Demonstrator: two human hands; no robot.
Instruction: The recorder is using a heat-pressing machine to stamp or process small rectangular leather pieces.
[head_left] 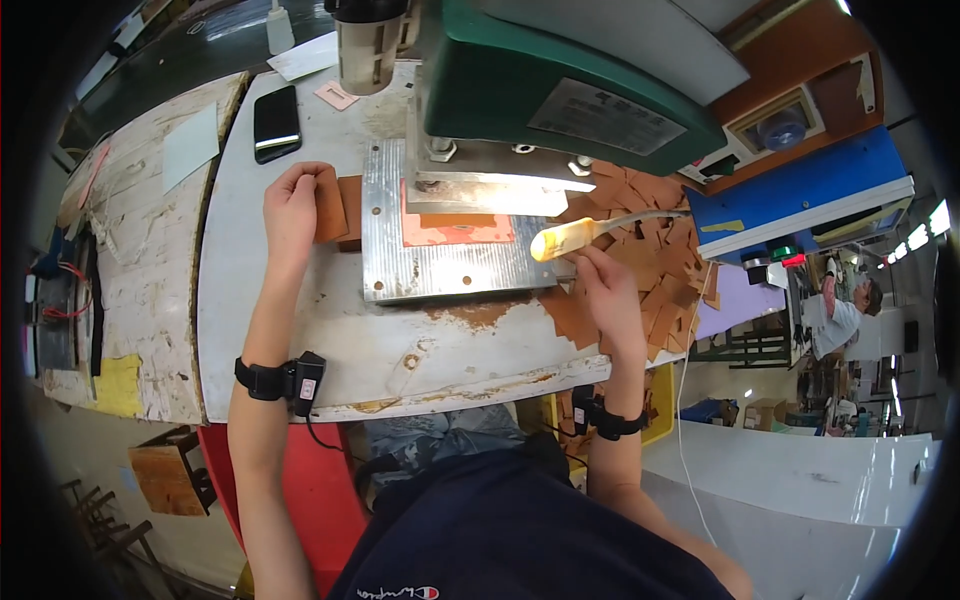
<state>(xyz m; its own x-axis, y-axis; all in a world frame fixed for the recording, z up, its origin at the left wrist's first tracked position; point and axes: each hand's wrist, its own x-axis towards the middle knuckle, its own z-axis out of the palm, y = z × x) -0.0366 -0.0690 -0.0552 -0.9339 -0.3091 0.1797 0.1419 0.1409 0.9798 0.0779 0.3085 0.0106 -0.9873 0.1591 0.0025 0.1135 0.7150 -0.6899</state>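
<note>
My left hand (291,212) is closed round a brown, leather-like rectangular piece (330,206), held upright left of the press. Just behind it, more brown pieces (349,212) lie against the edge of the ribbed metal base plate (425,275). On that plate, under the press head (480,192), sits a reddish-pink pad (455,235) with a brown strip at its back. My right hand (608,295) is pinched at the plate's right edge, below a lever with a yellow handle (562,240); whatever its fingers hold is hidden.
The green press body (570,95) overhangs the table. Many loose brown pieces (655,250) are heaped at the right. A black phone (277,122) and a small pink card (336,95) lie at the back left. A blue box (800,195) stands far right; a person (845,310) is beyond.
</note>
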